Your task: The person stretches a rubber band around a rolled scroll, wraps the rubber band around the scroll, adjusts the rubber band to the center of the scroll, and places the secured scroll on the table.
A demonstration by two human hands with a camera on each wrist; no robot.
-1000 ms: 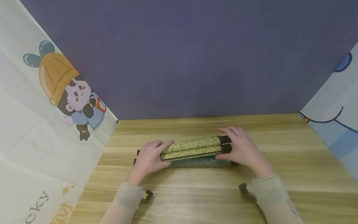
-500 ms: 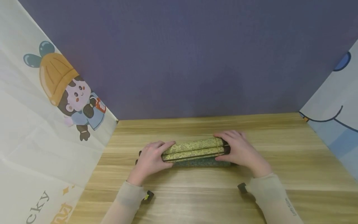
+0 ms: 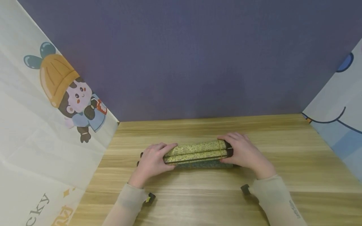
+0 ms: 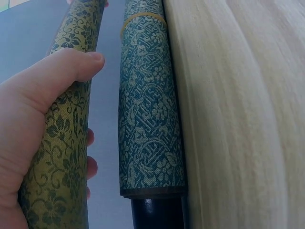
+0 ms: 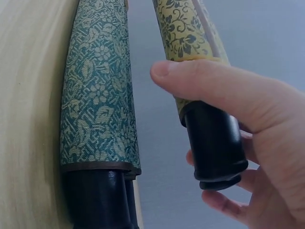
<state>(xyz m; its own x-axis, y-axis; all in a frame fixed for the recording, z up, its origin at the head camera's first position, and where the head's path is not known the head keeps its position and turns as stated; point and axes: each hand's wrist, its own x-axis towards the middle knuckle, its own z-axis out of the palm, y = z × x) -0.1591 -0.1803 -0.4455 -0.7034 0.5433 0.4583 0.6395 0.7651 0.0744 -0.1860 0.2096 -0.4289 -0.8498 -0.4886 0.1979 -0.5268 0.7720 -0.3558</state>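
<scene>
A hanging scroll in yellow-green floral brocade (image 3: 195, 152), rolled into two parallel rolls with dark end knobs, is held up between my hands. My left hand (image 3: 154, 158) grips its left part, thumb over the brocade in the left wrist view. Around the right end my right hand (image 3: 243, 153) curls, its thumb by a thin yellow band and a black knob (image 5: 214, 138). Below lies a teal brocade scroll (image 4: 147, 105) on the wooden table, mostly covered in the head view. Both wrist views show a gap between the two scrolls.
The wood-grain table (image 3: 192, 201) ends at a purple-grey panel (image 3: 209, 62) behind. White cloth with a cartoon figure (image 3: 79, 94) borders the left side. Another printed cloth (image 3: 339, 131) stands on the right.
My right hand has slid slightly left over the dark end knobs. The yellow-green scroll's right end has come a little nearer to me, covering more of the teal scroll.
</scene>
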